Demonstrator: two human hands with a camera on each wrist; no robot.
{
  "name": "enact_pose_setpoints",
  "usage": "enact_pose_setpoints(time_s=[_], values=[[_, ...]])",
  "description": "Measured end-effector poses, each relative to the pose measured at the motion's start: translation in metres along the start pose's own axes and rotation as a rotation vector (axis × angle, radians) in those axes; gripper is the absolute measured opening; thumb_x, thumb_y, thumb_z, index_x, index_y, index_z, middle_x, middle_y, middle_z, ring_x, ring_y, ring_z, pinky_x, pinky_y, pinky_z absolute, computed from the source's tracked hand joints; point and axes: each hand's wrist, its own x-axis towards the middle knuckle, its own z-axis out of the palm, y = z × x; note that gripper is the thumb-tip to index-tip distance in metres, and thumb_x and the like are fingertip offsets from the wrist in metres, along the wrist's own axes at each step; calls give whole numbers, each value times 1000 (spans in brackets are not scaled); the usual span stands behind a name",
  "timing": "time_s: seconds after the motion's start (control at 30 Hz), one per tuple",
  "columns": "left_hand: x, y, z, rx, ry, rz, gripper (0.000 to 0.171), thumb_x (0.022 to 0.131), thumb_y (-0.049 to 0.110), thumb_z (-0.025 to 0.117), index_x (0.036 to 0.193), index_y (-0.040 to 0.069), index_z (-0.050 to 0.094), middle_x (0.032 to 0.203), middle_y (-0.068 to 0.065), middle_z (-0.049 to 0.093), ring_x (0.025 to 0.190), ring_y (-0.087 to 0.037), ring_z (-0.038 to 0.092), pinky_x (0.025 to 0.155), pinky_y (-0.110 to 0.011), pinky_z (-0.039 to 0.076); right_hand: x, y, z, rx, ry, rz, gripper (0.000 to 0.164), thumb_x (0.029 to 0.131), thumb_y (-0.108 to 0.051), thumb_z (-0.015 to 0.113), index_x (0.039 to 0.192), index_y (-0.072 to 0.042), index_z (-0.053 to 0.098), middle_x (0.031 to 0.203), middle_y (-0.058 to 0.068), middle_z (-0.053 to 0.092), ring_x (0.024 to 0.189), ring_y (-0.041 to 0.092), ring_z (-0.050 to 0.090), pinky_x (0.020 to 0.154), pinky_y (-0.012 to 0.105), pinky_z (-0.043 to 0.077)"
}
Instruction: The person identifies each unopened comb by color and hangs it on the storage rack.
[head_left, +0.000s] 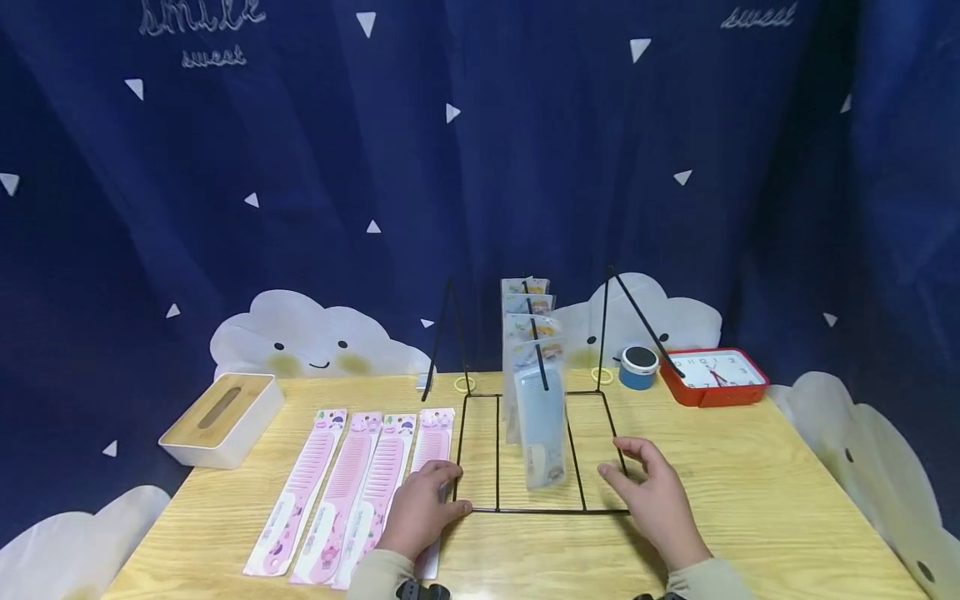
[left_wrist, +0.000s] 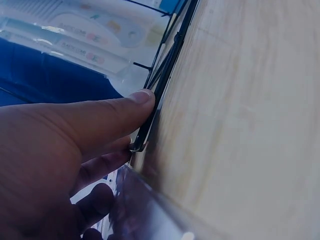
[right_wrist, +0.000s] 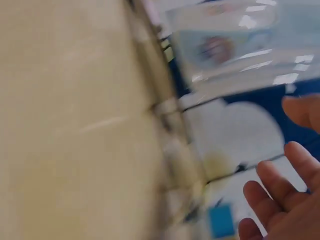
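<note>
Tissue box (head_left: 232, 421): it stood by the left edge of the table (head_left: 750, 492), toward its back left corner.
Pink combs (head_left: 337, 496): four packets lay side by side on the left half, the rightmost one partly hidden.
Left hand (head_left: 422, 510): it pinched the front left corner of the black wire rack (head_left: 497, 454) between thumb and fingers.
Middle: here stood this rack, near the back edge, with blue packets (head_left: 543, 417) hanging in a row. I judged it light and stiff, its thin wire somewhat slippery; the lower side wires seemed the safest hold, because the packets could swing.
Right hand (head_left: 660, 504): it was loosely opened beside the right side wire, grasping nothing.
Red clock (head_left: 712, 371): it rested close to the back right corner.
</note>
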Motion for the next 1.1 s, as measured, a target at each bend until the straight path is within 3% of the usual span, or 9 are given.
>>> enact_pose_setpoints(time_s=[0.1,0.3,0.5,0.67,0.8,0.93,1.1], values=[[0,0,-2,5,10,6,50,74,30,88,116,8,73,120,-3,67,109,-32,64,94,-50,51,-2,20,2,-104,-89,39,71,88,-34,78,143,-2,47,149,24,43,141,45,34,112,62,32],[5,-1,-2,-14,19,13,49,74,29,88,117,9,72,121,-4,67,111,-33,63,96,-50,50,1,39,-1,-306,-177,-60,98,75,-42,87,146,8,41,151,31,39,140,50,33,114,67,20],[5,2,-2,-191,12,-35,43,82,26,83,119,7,71,123,-5,66,112,-30,63,99,-50,49,0,48,-12,-403,-185,-107,96,75,-43,87,143,11,45,148,31,43,138,50,36,113,70,16],[9,0,-18,-292,35,-105,39,87,24,78,121,7,70,107,-4,65,83,-16,55,73,-35,51,2,55,-21,-417,-174,-136,84,77,-41,85,141,4,53,145,29,49,135,48,42,111,69,22],[27,-9,-35,-300,71,-163,38,89,23,76,124,8,69,111,-10,66,77,-17,53,62,-31,46,3,55,-24,-423,-174,-158,80,78,-40,85,140,1,55,144,27,51,135,47,44,110,68,24],[55,-21,-47,-259,74,-207,40,92,23,72,129,8,66,129,-12,63,94,-26,60,71,-36,51,4,52,-23,-419,-183,-167,79,79,-40,84,141,0,55,145,26,50,135,47,43,110,68,23],[83,-42,-48,-247,8,-237,48,93,24,71,137,7,59,126,-16,64,99,-29,63,76,-41,54,5,51,-20,-412,-194,-179,76,82,-37,83,142,0,54,147,23,49,137,45,42,111,68,21]])
